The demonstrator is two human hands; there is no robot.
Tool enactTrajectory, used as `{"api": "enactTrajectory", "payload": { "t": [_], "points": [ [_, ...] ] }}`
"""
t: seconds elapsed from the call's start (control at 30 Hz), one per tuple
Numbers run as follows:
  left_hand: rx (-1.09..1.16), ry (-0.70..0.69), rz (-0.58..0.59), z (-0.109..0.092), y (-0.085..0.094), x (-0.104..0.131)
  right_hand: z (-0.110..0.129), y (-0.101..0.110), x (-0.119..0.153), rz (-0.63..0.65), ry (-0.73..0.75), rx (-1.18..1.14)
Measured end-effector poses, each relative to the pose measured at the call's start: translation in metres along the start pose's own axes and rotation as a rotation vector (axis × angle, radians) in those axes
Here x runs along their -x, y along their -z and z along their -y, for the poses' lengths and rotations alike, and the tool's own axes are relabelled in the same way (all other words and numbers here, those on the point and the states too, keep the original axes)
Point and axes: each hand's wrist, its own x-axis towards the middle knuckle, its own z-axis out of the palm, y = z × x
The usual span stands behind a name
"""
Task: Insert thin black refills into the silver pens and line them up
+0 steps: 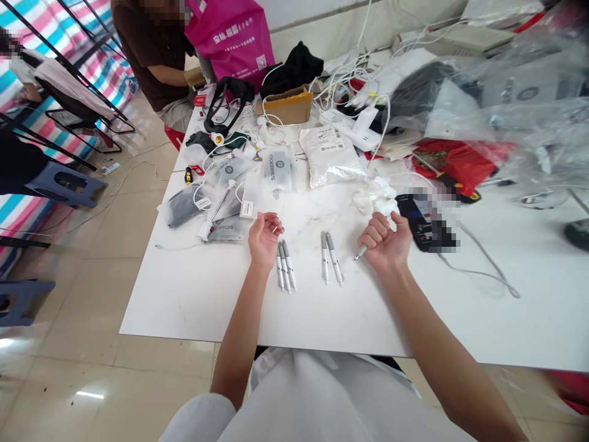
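Note:
My right hand [385,242] is closed round a pen [361,252], whose tip sticks out below the fist on the left. Two white pens with grey ends [332,261] lie side by side on the white table [221,294] between my hands. My left hand [263,242] is palm up with loosely curled fingers and nothing seen in it. Just right of it, three similar pens [286,267] lie close together on the table. Behind my right hand are crumpled white tissue [377,195] and a black phone [421,222], partly blurred.
Grey packaged pouches [225,228] and cables crowd the table's left side. A white parcel [330,156] and an open cardboard box [288,105] stand farther back. Plastic wrapping [515,116] heaps up at the right. A person in brown [151,55] sits beyond the far left edge.

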Motion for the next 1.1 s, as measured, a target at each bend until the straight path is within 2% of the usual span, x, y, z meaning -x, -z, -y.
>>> {"api": "enactTrajectory", "payload": {
  "t": [0.2, 0.37, 0.57, 0.73, 0.8, 0.87, 0.97, 1.1],
  "points": [
    [-0.011, 0.005, -0.014, 0.002, -0.001, -0.001, 0.001, -0.002, 0.003, -0.038, 0.029, 0.039],
    [-0.015, -0.009, 0.009, 0.001, -0.001, 0.0, -0.001, -0.008, 0.003, -0.072, 0.049, 0.171],
    [-0.048, -0.069, 0.018, -0.004, 0.003, -0.001, -0.024, -0.035, -0.002, -0.15, 0.175, 0.492],
    [-0.277, -0.178, 0.021, -0.016, 0.005, -0.002, -0.048, -0.048, 0.016, -0.091, 0.316, 0.874],
    [-0.449, -0.19, 0.044, -0.024, 0.005, 0.007, -0.059, -0.048, 0.033, -0.057, 0.421, 1.145],
    [-0.622, -0.193, 0.085, -0.028, 0.006, 0.023, -0.073, -0.047, 0.053, 0.031, 0.412, 1.447],
    [-0.852, -0.242, 0.099, -0.026, 0.016, 0.057, -0.1, -0.04, 0.078, 0.156, 0.423, 1.78],
    [-1.087, -0.351, 0.156, -0.009, 0.041, 0.096, -0.132, -0.025, 0.092, 0.348, 0.473, 1.994]
  ]
}}
